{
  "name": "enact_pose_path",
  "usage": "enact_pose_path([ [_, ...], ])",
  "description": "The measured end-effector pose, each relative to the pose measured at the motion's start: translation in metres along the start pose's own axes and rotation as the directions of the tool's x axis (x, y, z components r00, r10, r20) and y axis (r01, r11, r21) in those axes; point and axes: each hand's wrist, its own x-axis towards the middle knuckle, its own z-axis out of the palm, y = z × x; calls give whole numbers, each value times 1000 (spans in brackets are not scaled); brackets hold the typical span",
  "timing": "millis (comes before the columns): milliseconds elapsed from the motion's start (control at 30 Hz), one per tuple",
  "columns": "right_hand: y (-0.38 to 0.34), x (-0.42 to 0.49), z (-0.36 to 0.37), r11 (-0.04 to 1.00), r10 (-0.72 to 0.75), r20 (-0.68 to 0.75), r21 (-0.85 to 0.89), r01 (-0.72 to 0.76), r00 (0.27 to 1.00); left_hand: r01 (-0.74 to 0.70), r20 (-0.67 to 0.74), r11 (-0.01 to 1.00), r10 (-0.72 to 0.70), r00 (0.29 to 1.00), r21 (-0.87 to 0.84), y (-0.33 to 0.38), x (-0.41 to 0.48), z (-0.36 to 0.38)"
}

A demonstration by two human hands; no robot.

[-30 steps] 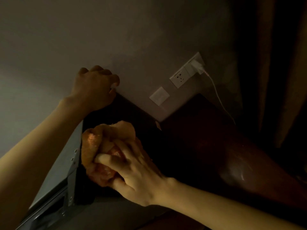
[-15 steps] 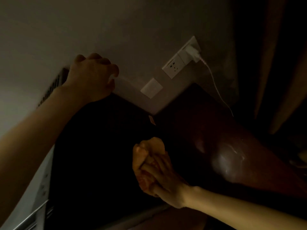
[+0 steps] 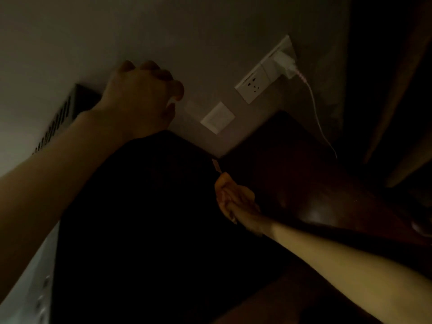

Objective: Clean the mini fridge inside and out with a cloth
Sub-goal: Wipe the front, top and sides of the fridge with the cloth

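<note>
Dim wall [image 3: 117, 31] corner | left grip [image 3: 140, 99] curled over fridge [image 3: 140, 206] rear edge | right grip [image 3: 240, 206] bunches cloth [image 3: 225, 187]

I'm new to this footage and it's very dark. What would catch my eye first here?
The left hand curls over the rear top corner of the black mini fridge, against the wall. Lower right, the right hand grips an orange cloth against the fridge's side, beside a wooden cabinet. Brightest is the white wall socket with a charger plugged in, upper right.
</note>
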Motion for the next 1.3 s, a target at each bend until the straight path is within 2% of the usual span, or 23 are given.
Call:
enact_pose_path([
  [33,-18,19,-13,979,137,44,147,-142,990,-4,42,1000,5,999,-15,1,-4,7],
  [67,-22,28,-12,972,170,57,156,-177,984,-9,93,1000,10,996,-15,3,-9,14],
  [100,-22,53,-13,928,221,47,296,-225,974,-12,147,1000,13,989,-8,4,-13,20],
  [167,-19,71,-4,858,347,28,393,-330,937,22,241,999,-12,970,-37,1,-22,27],
  [200,-19,66,-4,842,394,41,386,-378,918,50,271,996,-30,962,-68,-1,-24,26],
  [267,-37,55,-12,862,349,8,390,-324,937,89,279,990,-55,959,-110,-7,-28,23],
  [400,-66,-8,-27,908,263,99,312,-280,960,93,229,985,-58,972,-144,-17,-35,11],
  [567,-78,-78,-25,856,358,123,353,-378,926,133,175,981,-107,979,-144,-18,-60,-12],
  [767,-86,-126,-14,826,450,75,343,-447,890,221,149,964,-199,969,-149,-8,-113,-38],
  [900,-108,-148,-12,853,415,75,315,-417,907,275,62,947,-269,961,-165,-4,-147,-54],
  [1100,-150,-164,-10,959,213,96,170,-227,972,336,-31,920,-349,937,-203,-11,-195,-61],
  [1300,-194,-176,-2,992,70,-29,109,-66,997,300,-162,920,-346,924,-252,-22,-232,-45],
])
